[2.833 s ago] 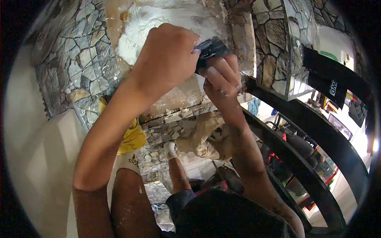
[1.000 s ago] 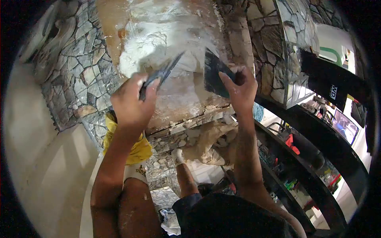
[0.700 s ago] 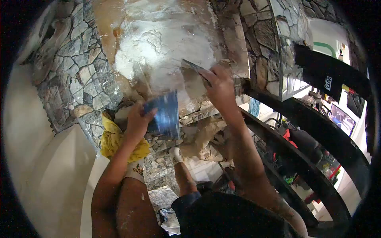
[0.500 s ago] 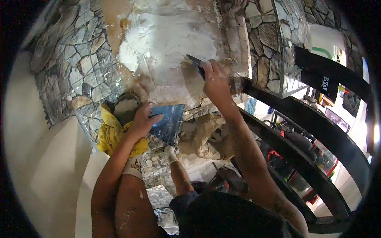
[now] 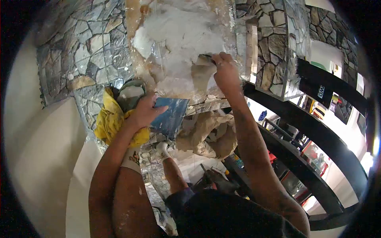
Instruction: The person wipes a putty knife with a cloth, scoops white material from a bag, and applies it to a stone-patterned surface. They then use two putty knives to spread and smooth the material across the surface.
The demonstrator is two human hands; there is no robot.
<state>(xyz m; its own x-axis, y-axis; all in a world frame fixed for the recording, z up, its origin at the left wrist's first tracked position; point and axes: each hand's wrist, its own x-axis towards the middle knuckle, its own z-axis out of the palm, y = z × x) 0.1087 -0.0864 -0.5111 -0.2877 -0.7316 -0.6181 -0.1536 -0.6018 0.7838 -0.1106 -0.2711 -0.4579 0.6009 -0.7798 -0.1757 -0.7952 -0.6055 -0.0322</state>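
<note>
My right hand (image 5: 227, 73) grips a dark putty knife (image 5: 207, 58), whose blade lies against the white-plastered surface (image 5: 180, 35). Below the blade runs a smoother, browner strip. Lower and to the left, my left hand (image 5: 146, 111) is closed on the edge of a flat blue plate (image 5: 170, 117), thumb on top. Whitish smears mark that plate. Just beyond the left hand stands a round container (image 5: 133, 90) with pale material inside. A crumpled yellow cloth (image 5: 109, 119) lies beside the left wrist.
Stone-patterned panels (image 5: 89, 47) flank the plastered surface. An open brown paper bag (image 5: 214, 135) sits below it, near my feet. Curved black rails (image 5: 317, 135) run along the right, with cluttered items visible beyond. A pale wall (image 5: 43, 131) rises at left.
The view has shifted, bringing the container and the bag's opening more into sight. My right hand has turned the putty knife flatter to the surface. My left hand keeps the blue plate.
</note>
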